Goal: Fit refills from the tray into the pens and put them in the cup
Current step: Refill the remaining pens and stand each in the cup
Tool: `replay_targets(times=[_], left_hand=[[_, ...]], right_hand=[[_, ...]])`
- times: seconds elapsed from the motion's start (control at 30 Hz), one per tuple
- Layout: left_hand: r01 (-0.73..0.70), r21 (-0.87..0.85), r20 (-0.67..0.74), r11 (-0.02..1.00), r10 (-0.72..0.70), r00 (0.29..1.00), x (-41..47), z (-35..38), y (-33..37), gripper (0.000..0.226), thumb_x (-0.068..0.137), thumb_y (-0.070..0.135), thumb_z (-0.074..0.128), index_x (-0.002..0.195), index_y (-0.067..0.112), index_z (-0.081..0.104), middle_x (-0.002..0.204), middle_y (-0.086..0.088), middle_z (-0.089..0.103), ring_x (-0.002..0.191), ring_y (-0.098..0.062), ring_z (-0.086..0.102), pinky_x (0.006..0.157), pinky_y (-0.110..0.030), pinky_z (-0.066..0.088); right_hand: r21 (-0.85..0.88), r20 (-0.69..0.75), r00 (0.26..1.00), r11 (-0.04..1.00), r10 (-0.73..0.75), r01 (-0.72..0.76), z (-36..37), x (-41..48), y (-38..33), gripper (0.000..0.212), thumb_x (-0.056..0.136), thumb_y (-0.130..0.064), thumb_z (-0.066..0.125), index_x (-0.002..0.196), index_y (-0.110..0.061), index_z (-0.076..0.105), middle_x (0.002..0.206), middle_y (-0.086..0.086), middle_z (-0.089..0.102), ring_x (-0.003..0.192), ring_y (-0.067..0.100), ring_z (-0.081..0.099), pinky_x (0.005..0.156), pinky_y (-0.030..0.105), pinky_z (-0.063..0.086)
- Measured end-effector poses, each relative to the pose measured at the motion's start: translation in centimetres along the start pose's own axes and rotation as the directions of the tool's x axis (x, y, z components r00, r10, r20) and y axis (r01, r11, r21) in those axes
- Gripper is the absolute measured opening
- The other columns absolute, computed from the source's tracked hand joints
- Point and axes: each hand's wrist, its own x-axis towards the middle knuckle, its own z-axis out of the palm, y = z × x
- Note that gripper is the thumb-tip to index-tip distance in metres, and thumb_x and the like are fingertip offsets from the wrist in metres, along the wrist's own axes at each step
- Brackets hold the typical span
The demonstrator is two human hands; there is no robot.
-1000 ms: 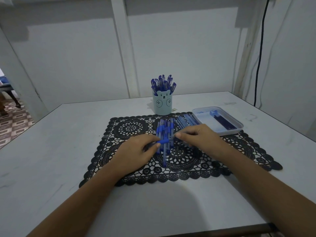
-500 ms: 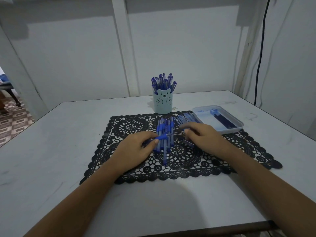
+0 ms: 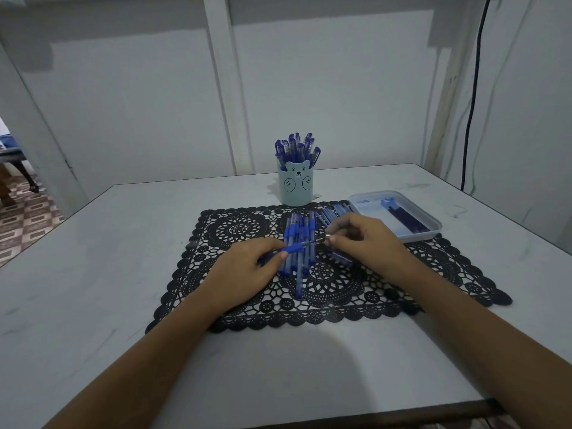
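Observation:
My left hand (image 3: 247,267) grips a blue pen (image 3: 295,247) by its barrel, held across a row of blue pens (image 3: 298,243) that lie on the black lace mat (image 3: 235,230). My right hand (image 3: 365,239) pinches the silver tip (image 3: 327,237) at the pen's right end. A pale blue bear cup (image 3: 295,190) full of capped pens stands behind the mat. The white tray (image 3: 433,224) with dark refills (image 3: 405,218) sits at the right.
More pens lie on the mat beside the tray (image 3: 332,213). A small blue part (image 3: 342,258) lies under my right hand. The table's front edge runs close below my arms. A black cable (image 3: 470,119) hangs down the right wall.
Both hands have risen slightly away from me over the pen row. My right hand has shifted from the pen's middle out to its tip end.

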Motion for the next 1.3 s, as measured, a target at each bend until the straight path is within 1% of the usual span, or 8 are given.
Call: replay_targets(times=[0.27,0.43,0.6,0.73,0.87,1.0,1.17,1.3], left_hand=[[-0.003,-0.006,0.003,1.000,0.003,1.000,0.0,0.1,0.0,0.031,0.085,0.038,0.047,0.104,0.021,0.066,0.079,0.009,0.064,0.067,-0.003,0.054,0.058,-0.015,0.039],[-0.049,0.016,0.030,0.999,0.049,0.998,-0.2,0.2,0.5,0.031,0.087,0.040,0.045,0.102,0.023,0.065,0.076,0.007,0.063,0.064,-0.007,0.054,0.056,-0.026,0.044],[-0.083,0.016,0.044,0.996,0.082,0.996,0.0,0.5,0.4,0.040,0.085,0.049,0.038,0.104,0.024,0.064,0.081,0.012,0.062,0.069,-0.002,0.053,0.060,-0.023,0.044],[-0.063,0.016,0.027,0.998,0.062,0.998,-0.1,0.3,0.6,0.034,0.085,0.042,0.044,0.103,0.023,0.065,0.079,0.016,0.059,0.068,0.000,0.053,0.060,-0.022,0.042],[-0.096,0.010,0.055,0.995,0.095,0.994,-0.1,0.4,0.5,0.041,0.085,0.050,0.038,0.103,0.024,0.064,0.083,0.011,0.063,0.071,-0.005,0.056,0.063,-0.028,0.047],[-0.062,0.010,0.033,0.998,0.061,0.998,-0.1,0.3,0.6,0.035,0.085,0.044,0.043,0.103,0.023,0.065,0.073,0.019,0.056,0.066,0.001,0.052,0.059,-0.020,0.040],[-0.087,0.012,0.070,0.996,0.086,0.994,-0.2,0.4,0.3,0.044,0.084,0.052,0.036,0.104,0.025,0.064,0.085,0.012,0.064,0.073,-0.005,0.056,0.065,-0.032,0.049],[-0.082,0.006,0.058,0.997,0.082,0.995,-0.1,0.4,0.4,0.045,0.083,0.052,0.035,0.104,0.025,0.064,0.086,0.011,0.064,0.074,-0.006,0.056,0.066,-0.033,0.049]], right_hand=[[0.037,0.042,0.999,0.999,-0.022,0.020,0.2,-0.1,-0.2,0.011,0.083,-0.006,0.063,0.087,-0.016,0.064,0.076,0.001,0.067,0.068,0.002,0.059,0.066,0.011,0.049],[-0.163,0.093,0.993,0.983,-0.067,0.082,0.6,-0.5,-0.6,0.006,0.086,-0.020,0.062,0.083,-0.022,0.067,0.065,-0.010,0.059,0.056,-0.006,0.049,0.057,0.008,0.041],[-0.280,0.080,0.996,0.958,-0.047,0.068,1.3,-0.9,-0.6,0.040,0.094,-0.039,0.040,0.062,-0.022,0.058,0.053,-0.007,0.048,0.048,0.003,0.041,0.057,0.024,0.038],[-0.252,0.111,0.991,0.963,-0.072,0.098,1.1,-1.0,-0.6,0.013,0.091,-0.031,0.050,0.083,-0.022,0.054,0.070,-0.007,0.053,0.061,0.003,0.045,0.061,0.019,0.039],[-0.314,0.134,0.990,0.945,-0.052,0.092,1.1,-0.9,-0.5,0.031,0.094,-0.036,0.043,0.074,-0.018,0.058,0.063,-0.004,0.054,0.057,0.008,0.047,0.061,0.029,0.043],[-0.305,0.187,0.978,0.941,-0.090,0.144,0.9,-1.0,-0.3,0.005,0.091,-0.029,0.051,0.087,-0.027,0.049,0.070,-0.009,0.051,0.059,0.001,0.043,0.059,0.017,0.038],[-0.332,0.185,0.980,0.934,-0.076,0.135,0.9,-0.9,-0.3,0.025,0.093,-0.033,0.047,0.074,-0.022,0.057,0.061,-0.007,0.053,0.052,0.002,0.044,0.057,0.023,0.038],[-0.312,0.216,0.972,0.936,-0.095,0.161,0.9,-0.9,-0.2,0.006,0.091,-0.030,0.052,0.088,-0.026,0.052,0.072,-0.002,0.055,0.061,0.005,0.045,0.060,0.023,0.039]])
